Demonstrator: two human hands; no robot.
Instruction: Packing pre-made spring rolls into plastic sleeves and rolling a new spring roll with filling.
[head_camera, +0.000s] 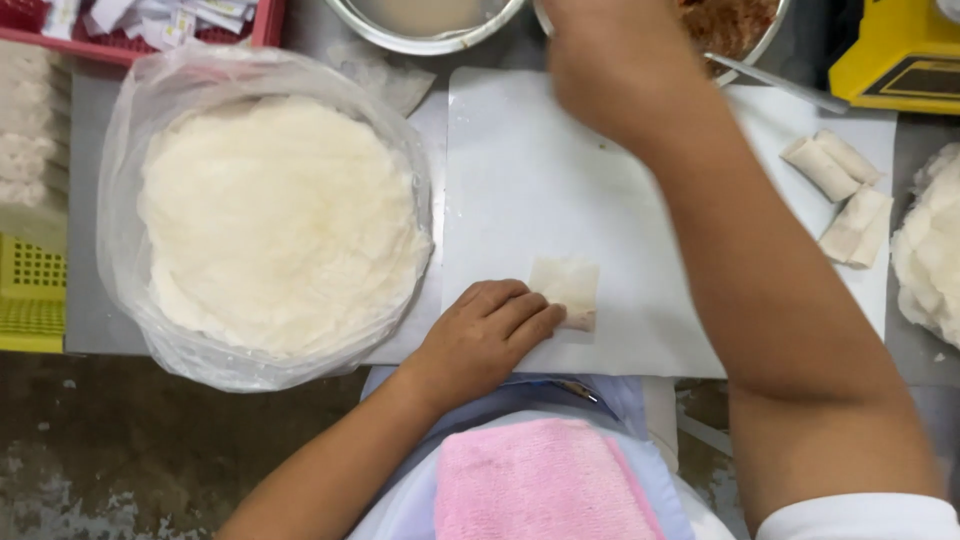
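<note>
While left hand presses fingertips flat on small square wrapper, wrapper lies on white cutting board.
Right hand reaches toward filling bowl, grip unclear; bagged wrapper stack left, rolled pieces right, yellow scale, concrete floor.

- We are seeing the wrapper square lying on the board, near its front edge.
- We are finding the bagged wrapper stack left of the board, the finished rolls right.
</note>
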